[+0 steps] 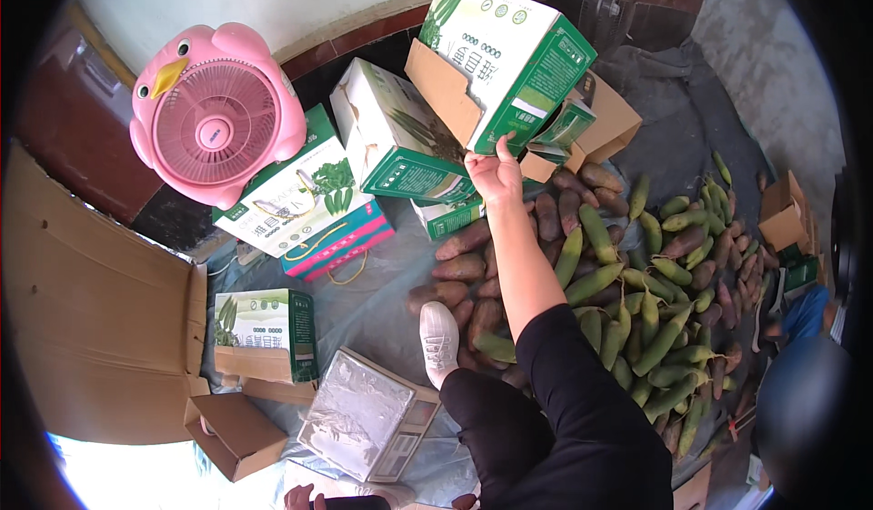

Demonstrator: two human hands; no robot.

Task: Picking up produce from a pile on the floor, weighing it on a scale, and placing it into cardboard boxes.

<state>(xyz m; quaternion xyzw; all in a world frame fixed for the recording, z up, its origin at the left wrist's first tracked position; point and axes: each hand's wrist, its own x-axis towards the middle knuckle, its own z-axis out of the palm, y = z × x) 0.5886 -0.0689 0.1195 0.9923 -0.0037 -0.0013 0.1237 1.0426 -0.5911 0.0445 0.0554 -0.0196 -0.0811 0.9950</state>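
My right hand [496, 174] is reached out far in front, closed on the lower corner of a white and green carton [500, 51]. The thumb lies against its green side; the other fingers are partly hidden. That carton is tilted, and a brown cardboard flap hangs loose at its left. Just left of it sits another white and green carton [400, 124], also tilted. Below my right forearm lie brownish-red radishes [461, 266] and long green radishes [596, 283] in a large pile. At the lower edge my left hand [302, 499] is partly in view, fingers apart, holding nothing visible.
A pink bird-shaped fan [216, 119] stands at far left above a gift carton [305, 196]. A flat scale [359, 415] is by my feet, near a small carton [264, 333] and an open brown box [235, 435]. A black fan [607, 5] stands behind. Someone in blue [805, 315] is at right.
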